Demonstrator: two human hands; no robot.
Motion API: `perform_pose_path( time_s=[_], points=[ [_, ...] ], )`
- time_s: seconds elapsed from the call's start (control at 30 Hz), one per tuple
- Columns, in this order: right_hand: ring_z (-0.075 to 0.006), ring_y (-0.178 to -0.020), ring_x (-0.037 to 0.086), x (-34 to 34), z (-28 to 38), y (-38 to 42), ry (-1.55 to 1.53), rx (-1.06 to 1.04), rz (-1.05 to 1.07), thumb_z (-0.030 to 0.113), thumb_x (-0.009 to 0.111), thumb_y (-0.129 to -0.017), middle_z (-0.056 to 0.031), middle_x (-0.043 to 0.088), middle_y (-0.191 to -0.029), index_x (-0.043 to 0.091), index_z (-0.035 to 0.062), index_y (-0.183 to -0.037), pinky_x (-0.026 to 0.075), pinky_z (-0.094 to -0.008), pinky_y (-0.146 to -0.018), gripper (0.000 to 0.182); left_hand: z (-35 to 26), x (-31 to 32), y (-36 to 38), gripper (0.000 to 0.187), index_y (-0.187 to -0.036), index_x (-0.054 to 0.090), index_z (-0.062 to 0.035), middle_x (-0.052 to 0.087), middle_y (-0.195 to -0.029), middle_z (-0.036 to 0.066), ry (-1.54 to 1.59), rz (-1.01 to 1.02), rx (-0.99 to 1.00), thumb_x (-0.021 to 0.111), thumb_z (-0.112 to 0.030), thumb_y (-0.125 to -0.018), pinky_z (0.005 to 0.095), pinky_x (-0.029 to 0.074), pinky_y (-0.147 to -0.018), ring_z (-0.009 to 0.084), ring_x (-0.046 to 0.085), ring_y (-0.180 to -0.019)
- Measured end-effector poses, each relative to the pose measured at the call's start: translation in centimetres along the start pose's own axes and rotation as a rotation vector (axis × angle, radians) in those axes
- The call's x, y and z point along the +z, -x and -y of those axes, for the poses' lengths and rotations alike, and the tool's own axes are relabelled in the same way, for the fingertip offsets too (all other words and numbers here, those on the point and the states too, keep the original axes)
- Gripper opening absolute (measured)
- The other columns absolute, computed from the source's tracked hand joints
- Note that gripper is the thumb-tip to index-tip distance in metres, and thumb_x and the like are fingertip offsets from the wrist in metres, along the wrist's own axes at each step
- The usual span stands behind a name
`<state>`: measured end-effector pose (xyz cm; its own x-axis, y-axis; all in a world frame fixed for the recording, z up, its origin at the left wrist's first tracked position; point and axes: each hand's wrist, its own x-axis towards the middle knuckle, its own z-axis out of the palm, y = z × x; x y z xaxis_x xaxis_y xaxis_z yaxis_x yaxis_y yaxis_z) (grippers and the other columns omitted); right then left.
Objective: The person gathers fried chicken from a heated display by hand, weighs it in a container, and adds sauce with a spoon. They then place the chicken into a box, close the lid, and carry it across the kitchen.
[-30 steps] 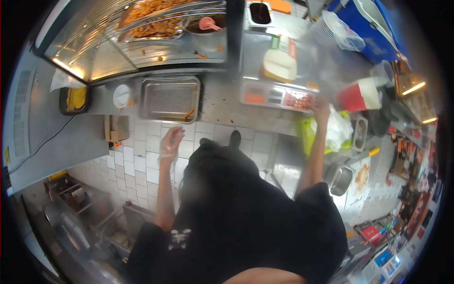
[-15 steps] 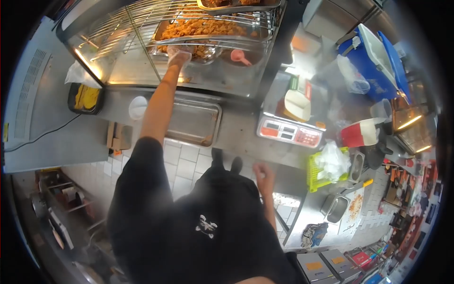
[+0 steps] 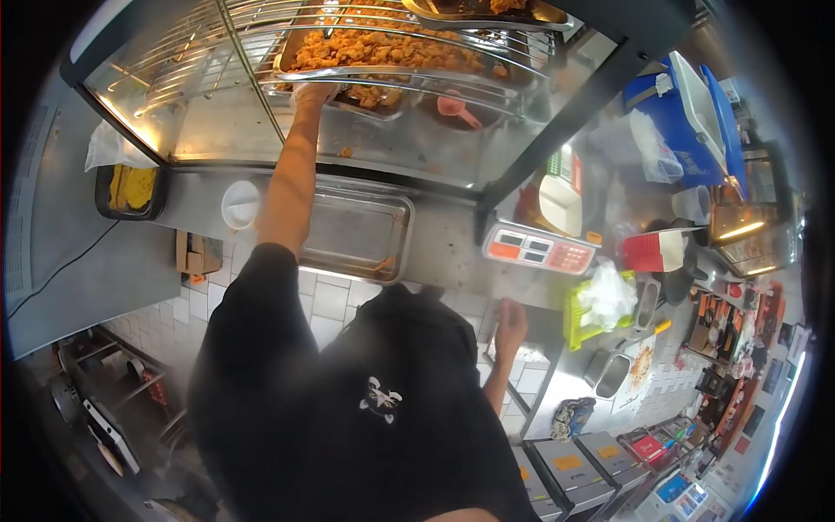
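Well, the gloved left hand (image 3: 315,92) is in at the fried pieces (image 3: 379,96)

Its fingers are largely hidden at the rack's edge, so how far they are open, or whether they have hold of anything, cannot be told; the fried pieces lie in a foil-like lower tray (image 3: 402,111) just right of that grip, a fuller upper tray (image 3: 383,72) right above it, a pink scoop (image 3: 454,108) further right, the empty-handed, loosely half-open right hand (image 3: 511,324) well apart on the body side, a shallow metal pan (image 3: 352,228) and white cup (image 3: 241,205) bodyward from the grip, and furthest off to the right, the scale (image 3: 539,250) and lime basket (image 3: 576,315)
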<state>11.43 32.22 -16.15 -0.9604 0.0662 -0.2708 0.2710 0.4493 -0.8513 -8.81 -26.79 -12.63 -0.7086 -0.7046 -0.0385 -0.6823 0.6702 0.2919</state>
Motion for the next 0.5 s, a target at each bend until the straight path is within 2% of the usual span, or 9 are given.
perform_pose_path(
  time_s=[0.1,0.2,0.3,0.33,0.37,0.43,0.5],
  points=[
    [-0.0126,-0.080,0.063,0.8,1.1,-0.4,0.055,-0.051,0.025,0.019,0.060,-0.096,-0.0073,0.068,-0.089,0.064,0.0009,-0.105,0.048,-0.0255,-0.071,0.021,-0.8,-1.0,1.7,0.056,-0.132,0.055,-0.0128,0.052,-0.139,0.010,0.069,0.015,-0.052,0.046,-0.049,-0.089,0.0411,0.035,-0.109,0.0304,0.046,-0.130],
    [-0.0142,-0.079,0.064,1.3,1.1,-0.9,0.013,-0.079,0.096,0.019,0.061,-0.095,-0.0081,0.068,-0.089,0.065,0.0020,-0.104,0.049,-0.0276,-0.071,0.020,1.4,2.1,-0.5,0.052,-0.125,0.060,-0.0111,0.057,-0.133,0.011,0.163,-0.316,0.142,0.049,-0.046,-0.088,0.0421,0.039,-0.105,0.0317,0.051,-0.125],
    [-0.0144,-0.079,0.065,1.5,0.9,-1.4,0.042,-0.087,0.130,0.019,0.062,-0.094,-0.0077,0.069,-0.089,0.066,0.0025,-0.103,0.049,-0.0275,-0.070,0.020,2.2,2.6,-0.1,0.052,-0.125,0.060,-0.0103,0.058,-0.132,0.010,0.336,-0.285,0.134,0.050,-0.046,-0.088,0.0419,0.040,-0.103,0.0319,0.052,-0.123],
    [-0.0144,-0.079,0.065,1.5,1.0,-1.5,0.043,-0.089,0.129,0.019,0.062,-0.094,-0.0077,0.069,-0.089,0.066,0.0025,-0.103,0.049,-0.0275,-0.070,0.020,2.5,3.4,-1.4,0.051,-0.124,0.060,-0.0101,0.059,-0.131,0.009,0.154,-0.367,0.172,0.050,-0.045,-0.088,0.0436,0.040,-0.103,0.0315,0.053,-0.122],
    [-0.0145,-0.079,0.065,1.5,1.1,-1.6,0.039,-0.091,0.130,0.019,0.062,-0.094,-0.0075,0.069,-0.088,0.066,0.0026,-0.103,0.050,-0.0277,-0.071,0.020,3.0,4.3,-2.0,0.051,-0.124,0.060,-0.0101,0.059,-0.131,0.009,0.157,-0.367,0.174,0.050,-0.045,-0.088,0.0436,0.040,-0.103,0.0315,0.053,-0.122],
    [-0.0146,-0.079,0.065,1.3,1.0,-1.4,0.036,-0.084,0.122,0.020,0.062,-0.094,-0.0074,0.069,-0.088,0.066,0.0028,-0.103,0.050,-0.0279,-0.071,0.020,2.7,3.4,-0.4,0.049,-0.125,0.061,-0.0114,0.060,-0.129,0.009,-0.119,-0.468,0.327,0.050,-0.043,-0.089,0.0453,0.039,-0.103,0.0308,0.054,-0.121],
    [-0.0147,-0.079,0.065,0.9,0.5,-1.4,0.050,-0.079,0.127,0.020,0.063,-0.094,-0.0076,0.069,-0.088,0.066,0.0025,-0.103,0.051,-0.0285,-0.072,0.020,1.9,3.0,1.0,0.044,-0.120,0.063,-0.0112,0.062,-0.125,0.010,-0.017,-0.530,0.368,0.049,-0.040,-0.089,0.0467,0.039,-0.102,0.0306,0.055,-0.119]
  ],
)
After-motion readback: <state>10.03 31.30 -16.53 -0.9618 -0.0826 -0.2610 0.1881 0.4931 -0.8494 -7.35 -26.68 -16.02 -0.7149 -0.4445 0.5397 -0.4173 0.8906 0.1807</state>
